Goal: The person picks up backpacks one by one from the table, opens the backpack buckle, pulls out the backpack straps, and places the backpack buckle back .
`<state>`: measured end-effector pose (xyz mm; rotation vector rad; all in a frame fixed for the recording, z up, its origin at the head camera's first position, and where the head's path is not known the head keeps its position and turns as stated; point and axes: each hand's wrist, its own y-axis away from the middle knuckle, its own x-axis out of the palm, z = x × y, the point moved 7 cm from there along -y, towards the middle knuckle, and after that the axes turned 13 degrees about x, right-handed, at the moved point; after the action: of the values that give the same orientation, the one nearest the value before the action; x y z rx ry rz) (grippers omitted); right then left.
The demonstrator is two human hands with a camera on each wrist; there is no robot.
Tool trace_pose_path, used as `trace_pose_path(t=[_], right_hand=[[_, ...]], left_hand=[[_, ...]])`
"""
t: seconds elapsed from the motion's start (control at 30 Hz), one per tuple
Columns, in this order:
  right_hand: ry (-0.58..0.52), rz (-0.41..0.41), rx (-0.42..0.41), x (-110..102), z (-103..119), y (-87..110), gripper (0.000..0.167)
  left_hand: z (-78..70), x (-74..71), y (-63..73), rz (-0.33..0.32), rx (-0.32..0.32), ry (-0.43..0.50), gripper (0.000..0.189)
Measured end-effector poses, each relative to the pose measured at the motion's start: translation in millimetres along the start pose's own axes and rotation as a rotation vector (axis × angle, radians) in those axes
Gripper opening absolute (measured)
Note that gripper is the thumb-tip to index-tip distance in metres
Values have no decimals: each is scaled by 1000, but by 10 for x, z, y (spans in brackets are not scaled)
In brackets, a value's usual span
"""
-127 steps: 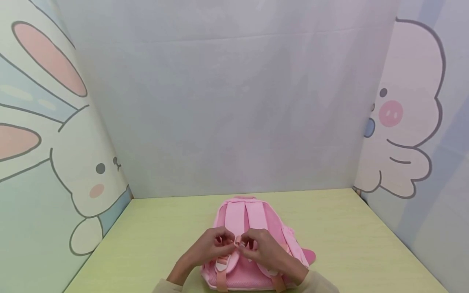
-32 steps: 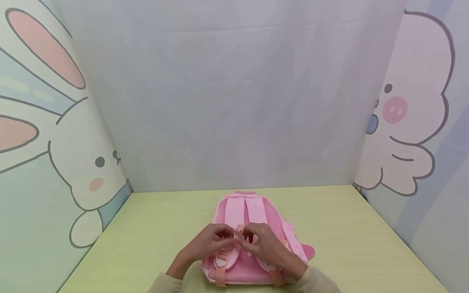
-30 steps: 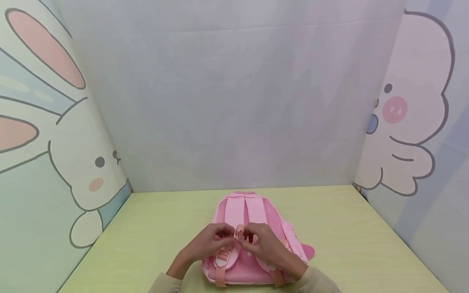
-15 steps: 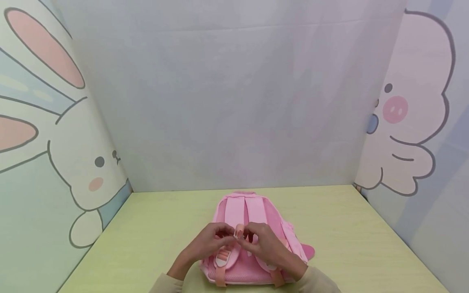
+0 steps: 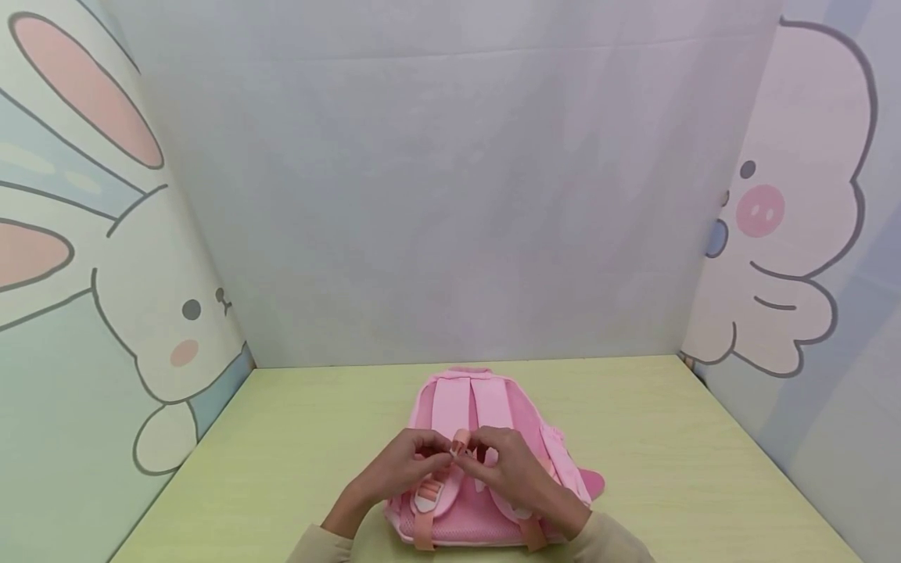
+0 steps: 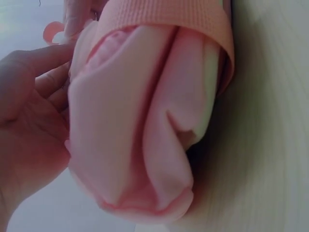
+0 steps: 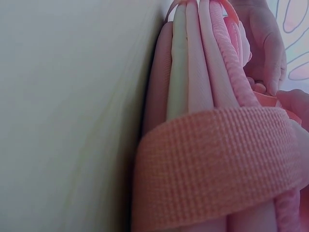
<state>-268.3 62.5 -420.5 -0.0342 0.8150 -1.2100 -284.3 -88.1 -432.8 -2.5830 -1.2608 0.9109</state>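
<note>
A pink backpack (image 5: 468,528) lies on the table with its shoulder straps facing up. Over its middle, my left hand (image 5: 403,467) and right hand (image 5: 508,467) meet fingertip to fingertip. Between them they pinch an orange webbing strap (image 5: 461,438) at a small white buckle, mostly covered by the fingers. A short loop of the strap sticks up above the fingertips. In the right wrist view, a wide orange band (image 7: 212,164) runs round the backpack's side; the left wrist view has a similar band (image 6: 164,13) across the pink fabric (image 6: 111,121).
A white strap adjuster (image 5: 428,494) with orange webbing sits near the bag's lower left. A dark pink flap (image 5: 593,483) sticks out at its right. The yellow-green table (image 5: 676,469) ends at a grey back wall (image 5: 450,234), with cartoon-printed panels on both sides.
The orange loop stands higher above my fingertips than about four seconds ago and leans slightly right now. White buckle parts show less than before. The hands stay in nearly the same place on the backpack.
</note>
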Motion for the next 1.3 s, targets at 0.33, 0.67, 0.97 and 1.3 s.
trace_pose_path(t=[0.33, 0.67, 0.97, 1.3], right_hand=[[-22, -25, 8, -46, 5, 12, 4], [-58, -32, 29, -50, -29, 16, 9], [-71, -14, 57, -42, -59, 8, 9], [-118, 10, 52, -26, -77, 11, 10]], left_hand=[[-1, 8, 3, -7, -17, 39, 13], [8, 3, -1, -44, -13, 20, 14], [-2, -9, 0, -53, -21, -14, 11], [-17, 3, -7, -61, -13, -22, 9]])
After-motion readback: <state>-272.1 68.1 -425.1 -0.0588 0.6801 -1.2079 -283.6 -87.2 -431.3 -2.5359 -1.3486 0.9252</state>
